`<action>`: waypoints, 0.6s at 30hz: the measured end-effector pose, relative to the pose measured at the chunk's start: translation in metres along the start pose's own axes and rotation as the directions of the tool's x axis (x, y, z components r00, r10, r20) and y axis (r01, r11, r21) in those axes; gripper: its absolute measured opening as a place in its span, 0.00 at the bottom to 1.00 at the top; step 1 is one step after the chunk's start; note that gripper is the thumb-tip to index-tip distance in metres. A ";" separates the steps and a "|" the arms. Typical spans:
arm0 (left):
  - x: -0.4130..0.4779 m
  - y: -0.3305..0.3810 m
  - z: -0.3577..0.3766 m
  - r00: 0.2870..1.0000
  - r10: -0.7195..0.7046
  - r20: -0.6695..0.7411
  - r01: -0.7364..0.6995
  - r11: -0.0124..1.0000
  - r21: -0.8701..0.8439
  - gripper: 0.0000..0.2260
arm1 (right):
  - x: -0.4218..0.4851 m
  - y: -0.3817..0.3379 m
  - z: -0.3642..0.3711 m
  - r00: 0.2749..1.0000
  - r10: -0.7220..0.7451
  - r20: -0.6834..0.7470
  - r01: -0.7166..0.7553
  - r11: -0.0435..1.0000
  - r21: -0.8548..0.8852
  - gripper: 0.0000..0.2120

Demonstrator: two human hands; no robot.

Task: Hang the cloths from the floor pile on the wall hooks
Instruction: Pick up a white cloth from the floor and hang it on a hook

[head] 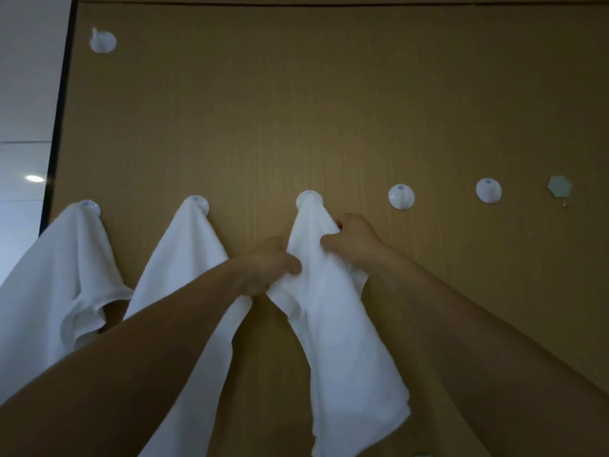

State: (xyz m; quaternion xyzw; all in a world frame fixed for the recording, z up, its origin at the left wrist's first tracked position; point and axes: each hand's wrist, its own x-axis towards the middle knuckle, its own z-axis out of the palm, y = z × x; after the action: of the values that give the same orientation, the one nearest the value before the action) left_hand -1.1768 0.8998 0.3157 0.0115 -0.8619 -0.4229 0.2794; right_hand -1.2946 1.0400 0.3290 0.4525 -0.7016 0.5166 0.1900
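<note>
A white cloth (333,324) hangs from the third hook (309,198) in a row of round white wall hooks. My left hand (268,267) grips the cloth's left edge below the hook. My right hand (352,240) pinches its right side just under the hook. Two more white cloths hang to the left, one (56,275) on the first hook (89,206), the other (184,268) on the second hook (197,202). The floor pile is out of view.
Two bare white hooks (401,196) (488,190) follow to the right on the brown wood panel (329,110). A small hexagonal fitting (559,186) sits at the far right. Another white hook (102,41) is high at the upper left. The panel's dark edge (57,127) borders a pale wall.
</note>
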 end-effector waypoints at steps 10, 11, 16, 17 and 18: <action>-0.010 -0.027 0.023 0.956 -0.280 -0.092 0.287 0.955 0.076 0.05 | -0.024 0.031 0.018 0.998 0.067 -0.005 -0.066 0.996 0.063 0.15; -0.009 -0.025 0.022 0.959 -0.274 -0.076 0.283 0.947 0.154 0.05 | -0.027 0.034 0.018 0.998 0.057 0.005 -0.057 0.998 0.001 0.19; -0.012 -0.016 0.012 0.941 -0.323 -0.101 0.337 0.922 0.190 0.04 | -0.044 0.056 0.010 0.995 -0.024 0.101 0.035 0.994 -0.104 0.18; -0.014 -0.018 0.012 0.932 -0.346 -0.105 0.355 0.930 0.090 0.06 | -0.047 0.060 0.008 0.993 -0.047 0.109 0.058 0.993 -0.100 0.15; -0.019 -0.020 0.014 0.929 -0.355 -0.103 0.355 0.935 -0.017 0.06 | -0.050 0.064 0.008 0.991 -0.062 0.114 0.074 0.992 -0.098 0.13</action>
State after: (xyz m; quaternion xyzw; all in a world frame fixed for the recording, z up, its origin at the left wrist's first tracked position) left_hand -1.1721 0.9018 0.2857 0.1893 -0.8303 -0.4645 0.2428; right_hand -1.3200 1.0589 0.2538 0.4940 -0.7207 0.4474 0.1910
